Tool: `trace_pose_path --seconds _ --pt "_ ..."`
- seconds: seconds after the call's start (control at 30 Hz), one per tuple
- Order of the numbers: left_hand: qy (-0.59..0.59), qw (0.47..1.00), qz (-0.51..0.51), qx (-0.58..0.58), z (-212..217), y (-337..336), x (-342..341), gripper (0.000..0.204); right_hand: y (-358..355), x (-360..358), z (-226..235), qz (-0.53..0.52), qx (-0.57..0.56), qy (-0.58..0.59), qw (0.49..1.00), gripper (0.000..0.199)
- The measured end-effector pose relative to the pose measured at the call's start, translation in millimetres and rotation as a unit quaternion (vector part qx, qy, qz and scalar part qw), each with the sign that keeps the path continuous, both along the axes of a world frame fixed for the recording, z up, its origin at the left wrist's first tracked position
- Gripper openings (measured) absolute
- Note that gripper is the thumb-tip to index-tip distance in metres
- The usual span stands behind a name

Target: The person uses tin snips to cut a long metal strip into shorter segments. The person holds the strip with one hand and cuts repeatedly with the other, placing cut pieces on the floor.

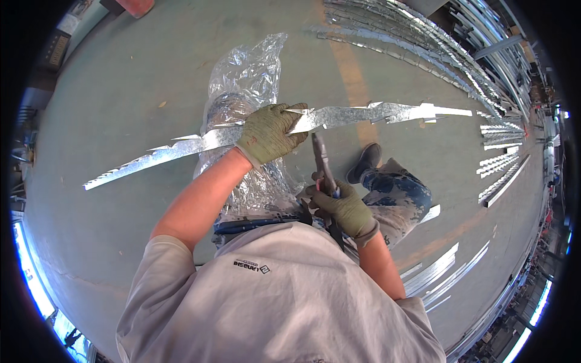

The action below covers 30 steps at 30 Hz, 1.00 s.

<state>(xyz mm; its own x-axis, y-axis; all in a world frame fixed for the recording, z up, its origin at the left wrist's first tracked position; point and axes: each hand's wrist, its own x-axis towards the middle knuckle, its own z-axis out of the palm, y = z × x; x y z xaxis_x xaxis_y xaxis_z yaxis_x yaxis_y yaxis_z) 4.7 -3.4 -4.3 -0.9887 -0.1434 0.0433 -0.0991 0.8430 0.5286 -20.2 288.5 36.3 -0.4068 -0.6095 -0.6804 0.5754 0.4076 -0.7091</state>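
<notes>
My left hand (269, 134), in an olive work glove, is closed over the middle of a long, shiny sheet-metal strip (348, 116). The strip runs crosswise in front of me, with cut, bent tabs along its edge. Below and to the right, my gloved right hand (346, 210) grips dark metal snips (322, 158) by the handles. Their tip points up toward the strip, a little apart from it. Whether the blades are parted I cannot tell. Crumpled clear plastic film (245, 72) lies beneath the strip and over my left leg.
Long notched metal strips (411, 51) lie at the far right, beside stacked metal profiles (484, 36). Shorter strips (499, 163) are grouped at the right. More metal pieces (439, 272) rest on the floor behind my right leg (396, 196). A red object (138, 6) stands far left.
</notes>
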Motion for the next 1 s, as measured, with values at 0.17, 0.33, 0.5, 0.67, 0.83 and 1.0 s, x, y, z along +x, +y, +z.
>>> trace_pose_path --seconds 0.17,0.33,0.5,0.67,0.83,1.0 --pt "0.026 1.0 -0.011 -0.005 -15 -1 -2 0.064 -4 12 -25 0.06 0.067 0.178 0.98 0.049" --pt "0.033 0.999 -0.001 -0.029 -8 2 2 0.067 -10 14 -29 0.072 0.097 0.238 0.964 0.055" --pt "0.064 0.997 -0.002 -0.034 -21 0 4 0.069 -25 13 -8 0.084 0.125 0.249 0.957 0.052" --pt "0.049 0.999 0.003 -0.012 -14 2 3 0.069 -27 16 -17 0.074 0.129 0.289 0.946 0.046" --pt "0.06 0.998 0.002 -0.02 -20 1 5 0.067 -29 23 -19 0.025 0.105 0.222 0.969 0.043" --pt "0.1 0.994 0.001 -0.034 -30 -1 4 0.063 -30 21 -21 0.045 0.113 0.244 0.962 0.046"
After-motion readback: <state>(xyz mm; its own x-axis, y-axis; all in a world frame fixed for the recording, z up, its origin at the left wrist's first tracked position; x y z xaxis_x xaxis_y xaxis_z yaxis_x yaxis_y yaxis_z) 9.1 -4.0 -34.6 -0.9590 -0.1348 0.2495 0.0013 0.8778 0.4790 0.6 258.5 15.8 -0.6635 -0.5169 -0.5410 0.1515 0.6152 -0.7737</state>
